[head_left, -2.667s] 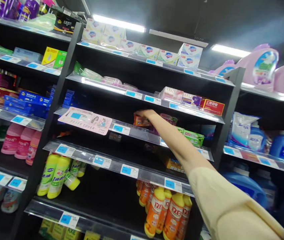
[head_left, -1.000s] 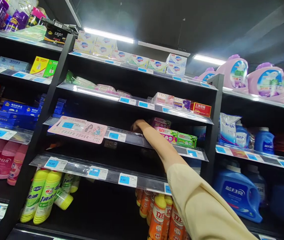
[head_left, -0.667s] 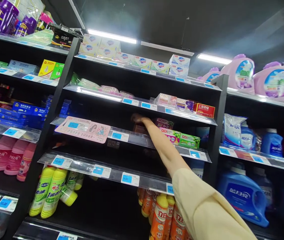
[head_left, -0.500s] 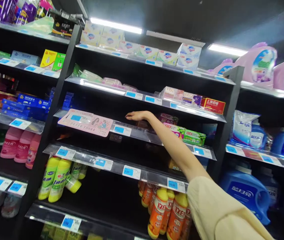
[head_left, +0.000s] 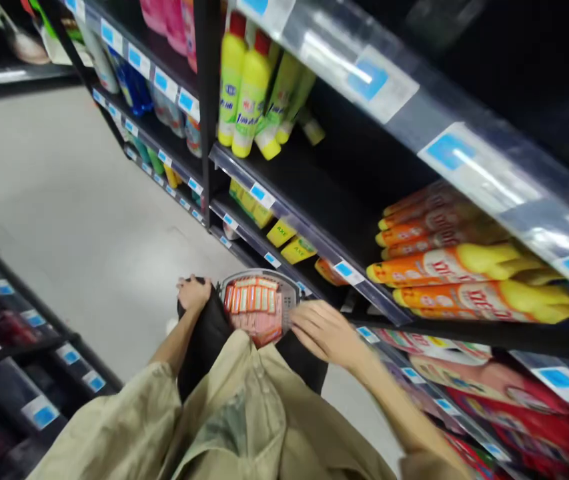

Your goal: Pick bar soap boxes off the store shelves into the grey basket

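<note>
Between my knees, low in the head view, a grey basket [head_left: 288,293] holds several small orange-and-white packs [head_left: 254,298] in a row, with pink packs [head_left: 261,325] beside them. My left hand [head_left: 194,292] lies over my black-clad left knee, just left of the basket, fingers bent loosely over it and nothing visible in them. My right hand [head_left: 325,330] is at the basket's right edge, above my other leg, with its fingers stretched toward the packs. Whether its fingertips touch the rim I cannot tell.
Shelving runs along the right, bearing yellow bottles [head_left: 247,100] and orange bottles [head_left: 457,263] with yellow caps. Yellow packs [head_left: 298,250] sit on a lower shelf near the basket. Grey floor [head_left: 79,180] lies to the left, with another shelf unit [head_left: 29,347] at lower left.
My view has swung down from the upper shelves to my lap and the basket. My right hand has come down from a middle shelf to the basket's side; my left hand now shows.
</note>
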`<state>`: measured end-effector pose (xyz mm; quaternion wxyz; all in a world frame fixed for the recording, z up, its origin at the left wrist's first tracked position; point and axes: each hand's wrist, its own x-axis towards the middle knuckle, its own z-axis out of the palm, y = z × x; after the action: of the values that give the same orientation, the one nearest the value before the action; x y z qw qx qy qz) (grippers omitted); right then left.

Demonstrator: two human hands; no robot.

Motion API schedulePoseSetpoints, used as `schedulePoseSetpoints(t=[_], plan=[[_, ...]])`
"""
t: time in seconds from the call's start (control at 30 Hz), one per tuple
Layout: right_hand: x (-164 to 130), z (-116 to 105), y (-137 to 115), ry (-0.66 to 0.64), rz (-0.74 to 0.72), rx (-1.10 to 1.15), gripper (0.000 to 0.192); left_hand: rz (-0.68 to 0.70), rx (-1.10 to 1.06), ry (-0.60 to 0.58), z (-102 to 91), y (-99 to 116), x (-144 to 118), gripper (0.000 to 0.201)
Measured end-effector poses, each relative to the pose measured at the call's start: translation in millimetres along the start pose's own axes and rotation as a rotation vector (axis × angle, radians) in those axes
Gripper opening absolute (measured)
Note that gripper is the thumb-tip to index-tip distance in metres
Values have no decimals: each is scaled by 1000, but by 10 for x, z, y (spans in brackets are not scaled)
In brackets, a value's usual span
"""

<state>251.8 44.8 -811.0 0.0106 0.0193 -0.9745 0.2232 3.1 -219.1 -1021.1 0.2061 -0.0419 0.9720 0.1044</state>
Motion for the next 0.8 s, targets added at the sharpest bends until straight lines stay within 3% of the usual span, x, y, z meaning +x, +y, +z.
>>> schedulePoseSetpoints(t=[0.07, 0.13, 0.23, 0.33, 0.43, 0.5, 0.63, 0.7, 0.8], plan=[[-190, 753, -33, -94, 47, 48, 29, 3, 15, 16, 69, -29, 37, 62], [-310, 1412, -46, -69, 257, 127, 33, 6, 19, 30, 89, 1, 89, 62], [-397, 2025, -53, -36, 619, 239, 40, 12, 25, 42, 81, 25, 118, 62], [-378, 2193, 67, -241, 874, 181, 53, 10, 42, 46, 76, 26, 103, 62], [-270, 2223, 363, -409, 1015, 113, 57, 12, 58, 50, 87, 52, 82, 62], [-172, 2293, 552, -498, 1053, 98, 66, 12, 60, 54, 93, 75, 71, 61], [-10, 2556, 648, -674, 1068, 54, 119, 3, 53, 68, 96, 96, 58, 60], [6, 2693, 587, -724, 1080, 26, 124, 1, 51, 77, 101, 96, 59, 60], [-34, 2846, 508, -752, 1094, -22, 114, 2, 55, 80, 110, 103, 67, 59]])
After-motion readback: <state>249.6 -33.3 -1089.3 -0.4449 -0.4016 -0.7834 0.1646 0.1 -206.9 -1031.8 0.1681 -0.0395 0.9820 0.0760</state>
